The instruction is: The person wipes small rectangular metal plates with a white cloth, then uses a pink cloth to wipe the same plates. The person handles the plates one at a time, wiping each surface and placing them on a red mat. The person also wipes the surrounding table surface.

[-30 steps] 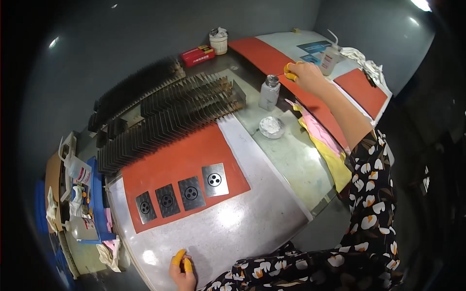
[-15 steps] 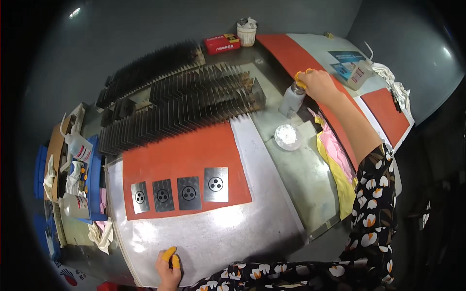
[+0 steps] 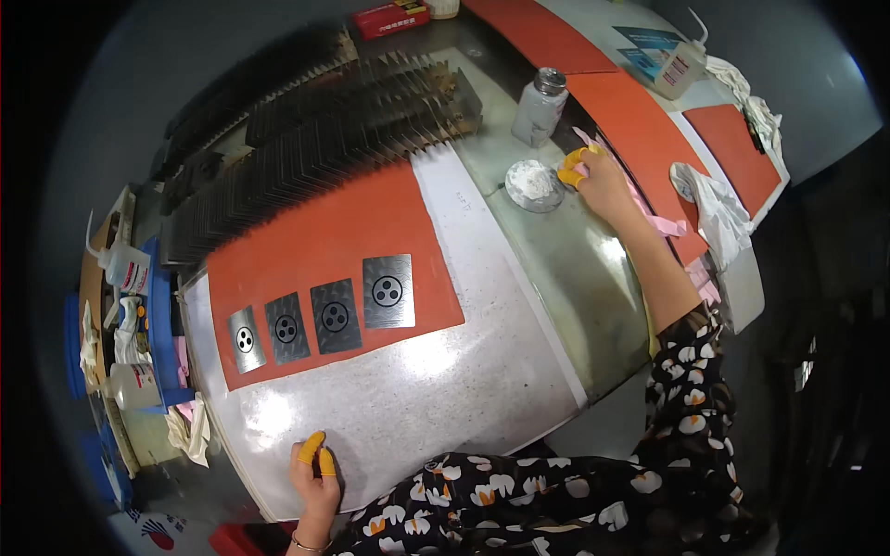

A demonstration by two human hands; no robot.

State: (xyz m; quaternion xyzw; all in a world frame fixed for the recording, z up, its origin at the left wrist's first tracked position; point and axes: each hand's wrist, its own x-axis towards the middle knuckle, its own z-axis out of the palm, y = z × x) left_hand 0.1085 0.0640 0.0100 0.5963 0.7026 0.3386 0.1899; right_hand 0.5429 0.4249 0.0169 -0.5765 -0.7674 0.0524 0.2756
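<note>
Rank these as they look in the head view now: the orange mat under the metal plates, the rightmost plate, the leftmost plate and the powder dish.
1. Orange mat
2. Rightmost metal plate
3. Powder dish and leftmost metal plate: too close in size to rank.

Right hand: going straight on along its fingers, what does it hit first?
Likely the small round dish of white material, just beyond the right hand; any gap is hard to judge.

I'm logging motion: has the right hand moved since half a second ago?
Yes: the right hand has come nearer the camera, from beside the bottle to beside the dish.
</note>
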